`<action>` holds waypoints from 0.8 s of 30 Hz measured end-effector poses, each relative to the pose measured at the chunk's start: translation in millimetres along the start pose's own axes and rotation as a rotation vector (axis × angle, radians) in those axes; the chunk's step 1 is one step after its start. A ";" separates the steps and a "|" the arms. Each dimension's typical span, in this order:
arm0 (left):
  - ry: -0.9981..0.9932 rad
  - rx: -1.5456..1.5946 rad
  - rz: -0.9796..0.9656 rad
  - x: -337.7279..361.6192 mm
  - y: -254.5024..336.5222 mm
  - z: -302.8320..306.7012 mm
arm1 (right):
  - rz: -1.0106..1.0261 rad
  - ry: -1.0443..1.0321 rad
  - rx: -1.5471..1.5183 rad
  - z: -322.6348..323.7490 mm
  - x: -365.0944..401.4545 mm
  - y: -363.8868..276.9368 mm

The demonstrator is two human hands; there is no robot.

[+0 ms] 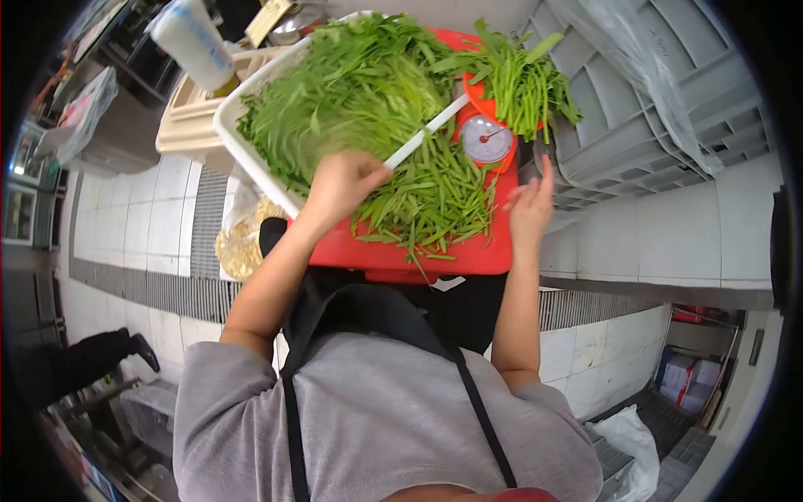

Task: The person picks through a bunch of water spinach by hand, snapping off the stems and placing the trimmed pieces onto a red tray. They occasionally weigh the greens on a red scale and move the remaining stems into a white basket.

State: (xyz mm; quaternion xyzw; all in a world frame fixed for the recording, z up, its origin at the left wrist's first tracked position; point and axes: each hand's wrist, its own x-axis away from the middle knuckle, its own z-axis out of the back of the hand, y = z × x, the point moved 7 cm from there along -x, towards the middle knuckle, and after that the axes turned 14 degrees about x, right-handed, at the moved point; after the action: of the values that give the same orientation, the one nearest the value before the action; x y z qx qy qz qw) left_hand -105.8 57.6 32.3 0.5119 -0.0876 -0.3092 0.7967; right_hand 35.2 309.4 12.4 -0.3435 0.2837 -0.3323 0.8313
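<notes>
My left hand (345, 182) is closed at the near rim of a white tub (251, 167). Blurred stems and leaves of water spinach (360, 84) spread from its fingers over the heap in the tub. My right hand (532, 201) holds nothing, its index finger stretched out and the others loosely bent. It is just below an orange kitchen scale (488, 139) with a round dial. A bunch of greens (523, 84) lies on the scale's pan. Loose cut greens (431, 197) are piled between my hands on a red surface (401, 255).
Grey plastic crates (669, 84) stand close on the right, with clear plastic sheeting draped over them. Beyond the tub at left are a beige container (196, 113) and a white bottle (192, 42). A bag of pale yellowish pieces (242, 247) sits below. Another person's leg (92, 356) shows at far left.
</notes>
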 end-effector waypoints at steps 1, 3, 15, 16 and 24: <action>0.016 -0.019 0.016 19.7 -4.3 7.8 | 0.026 -0.025 -0.100 -14.3 14.3 -7.2; 0.046 -0.038 0.056 47.8 -16.9 19.2 | 0.268 -0.022 -0.022 -38.0 30.4 -31.7; 0.268 0.358 0.004 83.2 -21.8 37.4 | 0.913 -0.222 0.409 -193.9 -21.1 -134.4; 0.254 0.366 0.034 81.4 -24.5 36.7 | 0.928 -0.217 0.407 -183.0 -16.6 -149.5; 0.229 1.065 0.369 23.5 -39.2 -12.3 | 0.856 -0.178 0.152 -96.4 56.8 -160.3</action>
State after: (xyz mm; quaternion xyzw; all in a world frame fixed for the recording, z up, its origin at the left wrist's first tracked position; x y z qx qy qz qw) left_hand -97.3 42.1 -11.6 0.8489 -0.2321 -0.0212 0.4743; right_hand -54.5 143.0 62.2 -0.1601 0.3026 0.0528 0.9381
